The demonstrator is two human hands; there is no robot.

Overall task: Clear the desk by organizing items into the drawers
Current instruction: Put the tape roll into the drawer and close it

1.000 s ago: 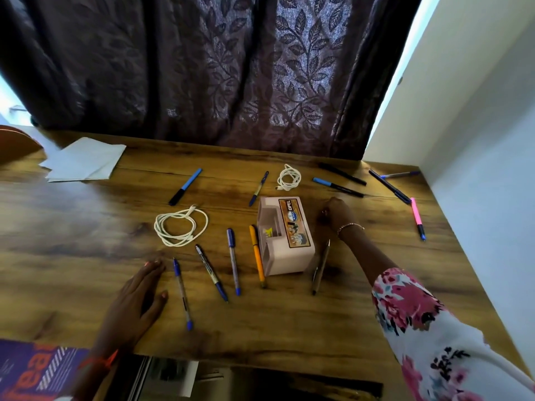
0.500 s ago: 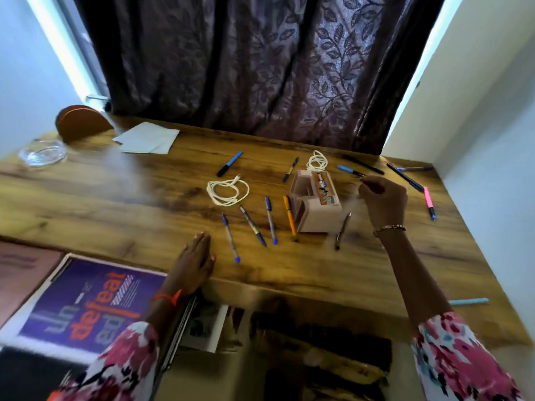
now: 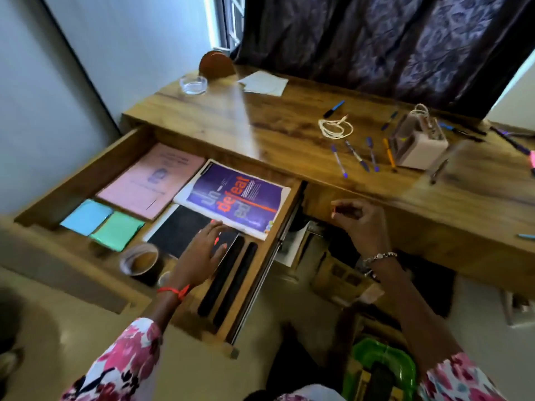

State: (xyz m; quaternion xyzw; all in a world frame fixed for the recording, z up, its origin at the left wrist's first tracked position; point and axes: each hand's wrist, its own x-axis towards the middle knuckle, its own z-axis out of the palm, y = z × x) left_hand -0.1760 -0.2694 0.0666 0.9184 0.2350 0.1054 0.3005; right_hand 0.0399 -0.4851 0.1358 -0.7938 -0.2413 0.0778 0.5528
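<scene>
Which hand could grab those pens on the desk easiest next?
Probably the right hand: it hangs by the wooden desk's front edge, just below the row of blue and orange pens. The left hand is down in the open wooden drawer, its fingers resting on a black notebook.

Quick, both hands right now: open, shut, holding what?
Left hand: open, fingers flat on the black book in the drawer.
Right hand: fingers curled, too blurred to tell if it holds anything.
</scene>
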